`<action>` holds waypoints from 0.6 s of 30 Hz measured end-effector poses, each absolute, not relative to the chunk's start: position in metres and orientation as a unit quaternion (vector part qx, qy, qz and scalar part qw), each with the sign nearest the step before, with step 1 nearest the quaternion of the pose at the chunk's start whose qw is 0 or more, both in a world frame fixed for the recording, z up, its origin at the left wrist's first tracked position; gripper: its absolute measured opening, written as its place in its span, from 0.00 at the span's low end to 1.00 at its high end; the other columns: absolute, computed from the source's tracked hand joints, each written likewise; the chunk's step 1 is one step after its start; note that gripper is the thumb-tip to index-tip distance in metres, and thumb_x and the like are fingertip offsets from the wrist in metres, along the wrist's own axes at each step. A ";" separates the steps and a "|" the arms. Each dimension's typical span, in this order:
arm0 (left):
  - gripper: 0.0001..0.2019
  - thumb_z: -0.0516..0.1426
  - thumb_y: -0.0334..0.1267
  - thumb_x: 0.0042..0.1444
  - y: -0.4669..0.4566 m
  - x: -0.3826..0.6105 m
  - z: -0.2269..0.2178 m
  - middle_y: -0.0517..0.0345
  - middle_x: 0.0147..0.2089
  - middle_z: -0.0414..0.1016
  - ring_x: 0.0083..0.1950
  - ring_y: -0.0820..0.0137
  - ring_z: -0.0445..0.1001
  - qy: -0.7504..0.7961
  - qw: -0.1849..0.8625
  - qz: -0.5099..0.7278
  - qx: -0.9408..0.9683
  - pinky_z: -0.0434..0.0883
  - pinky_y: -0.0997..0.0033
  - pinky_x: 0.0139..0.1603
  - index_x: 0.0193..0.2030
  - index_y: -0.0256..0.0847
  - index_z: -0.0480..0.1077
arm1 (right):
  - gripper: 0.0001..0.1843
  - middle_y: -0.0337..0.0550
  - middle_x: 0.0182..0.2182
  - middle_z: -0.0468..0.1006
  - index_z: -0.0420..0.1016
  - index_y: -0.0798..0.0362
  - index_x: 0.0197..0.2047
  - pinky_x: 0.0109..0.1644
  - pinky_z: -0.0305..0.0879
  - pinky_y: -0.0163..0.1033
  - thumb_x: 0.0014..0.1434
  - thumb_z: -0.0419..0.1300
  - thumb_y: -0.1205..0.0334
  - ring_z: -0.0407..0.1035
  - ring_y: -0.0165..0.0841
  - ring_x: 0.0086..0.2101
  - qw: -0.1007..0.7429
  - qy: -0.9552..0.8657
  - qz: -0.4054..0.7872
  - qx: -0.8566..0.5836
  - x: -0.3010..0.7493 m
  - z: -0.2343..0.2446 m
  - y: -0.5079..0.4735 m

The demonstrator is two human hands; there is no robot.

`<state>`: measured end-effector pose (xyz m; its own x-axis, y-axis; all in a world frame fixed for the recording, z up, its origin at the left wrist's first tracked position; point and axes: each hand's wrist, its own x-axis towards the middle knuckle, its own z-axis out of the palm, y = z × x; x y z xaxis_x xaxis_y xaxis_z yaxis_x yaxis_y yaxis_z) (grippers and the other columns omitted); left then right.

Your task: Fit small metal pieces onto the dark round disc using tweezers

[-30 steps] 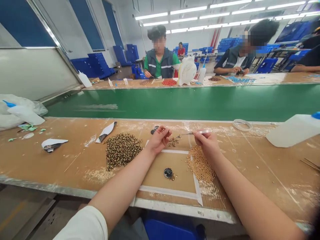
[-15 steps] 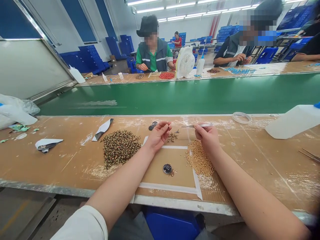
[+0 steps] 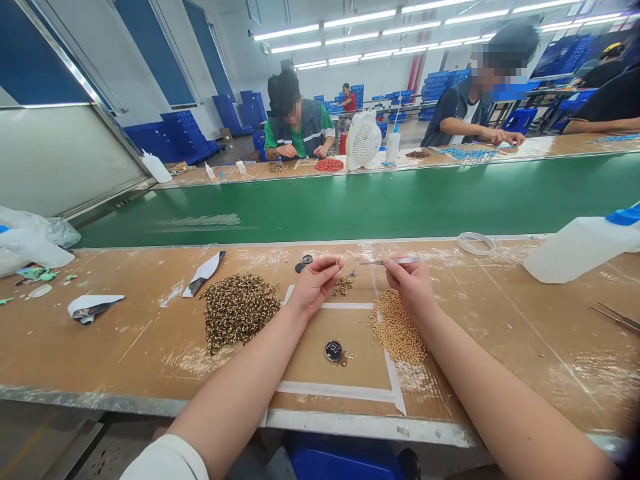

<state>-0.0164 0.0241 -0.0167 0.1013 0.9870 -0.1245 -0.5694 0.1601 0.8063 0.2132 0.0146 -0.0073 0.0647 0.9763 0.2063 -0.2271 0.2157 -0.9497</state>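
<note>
My left hand point(image 3: 314, 287) is raised above the far edge of a taped rectangle point(image 3: 345, 307), thumb and fingertips pinched on something too small to make out. My right hand point(image 3: 411, 285) grips metal tweezers point(image 3: 411, 260), whose tips point left toward my left hand with a gap between. Below my right hand lies a heap of small gold bead-like pieces point(image 3: 397, 330). To the left of my left forearm is a bigger pile of small dark-and-gold parts point(image 3: 240, 312). Inside the rectangle sits a small round black dish point(image 3: 333, 351) with tiny bits beside it. Several loose metal parts point(image 3: 344, 285) lie between my hands.
Behind the table runs a green conveyor belt point(image 3: 300, 212). At right are a white jug point(image 3: 575, 250), a tape ring point(image 3: 476, 244) and another pair of tweezers point(image 3: 617, 316). Foil scraps point(image 3: 95, 307) lie at left. Two co-workers sit across the belt near a white fan point(image 3: 363, 140).
The camera has tilted up a little, so the table appears lower. My hands keep nearly the same pose. Across the belt, the co-workers' hands have moved down toward their table.
</note>
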 end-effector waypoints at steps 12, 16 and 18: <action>0.22 0.72 0.47 0.53 0.016 -0.013 -0.014 0.52 0.42 0.80 0.42 0.68 0.83 0.388 0.620 0.532 0.427 0.78 0.77 0.34 0.50 0.37 0.78 | 0.20 0.29 0.18 0.52 0.75 0.56 0.33 0.28 0.35 0.38 0.57 0.72 0.47 0.42 0.23 0.21 0.631 -0.450 0.504 -0.383 0.214 -0.010 0.015; 0.21 0.67 0.52 0.58 0.011 -0.008 -0.013 0.49 0.46 0.80 0.39 0.70 0.82 0.382 0.626 0.474 0.487 0.75 0.77 0.29 0.47 0.35 0.76 | 0.20 0.28 0.18 0.50 0.73 0.54 0.32 0.28 0.35 0.38 0.58 0.72 0.47 0.41 0.24 0.21 0.639 -0.449 0.499 -0.376 0.216 -0.011 0.017; 0.20 0.65 0.52 0.60 0.009 -0.006 -0.014 0.47 0.48 0.80 0.36 0.72 0.81 0.389 0.631 0.427 0.518 0.74 0.78 0.28 0.48 0.35 0.76 | 0.20 0.29 0.18 0.50 0.72 0.54 0.31 0.27 0.35 0.38 0.58 0.71 0.47 0.41 0.24 0.21 0.637 -0.456 0.493 -0.379 0.217 -0.009 0.017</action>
